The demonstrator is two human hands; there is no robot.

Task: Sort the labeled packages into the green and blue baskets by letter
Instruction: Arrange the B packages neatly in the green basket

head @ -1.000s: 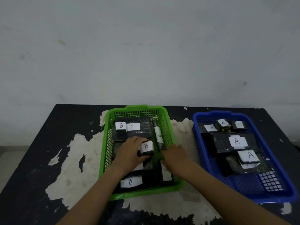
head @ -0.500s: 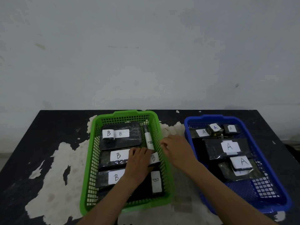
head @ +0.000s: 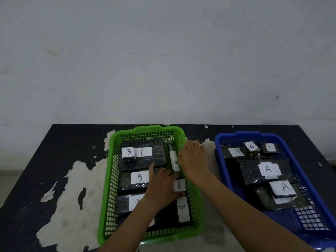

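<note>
Green plastic forms the basket sitting on the dark, peeling surface, where black packages labelled B are lying and the left hand is pressing down on them with fingers spread flat. Beside it, the right hand is curling its fingers over the basket's right rim, while the packages labelled A are resting in the blue basket nearby.

Your left hand is lying flat on B packages inside the green basket; your right hand is resting on its right rim, beside the blue basket.
</note>
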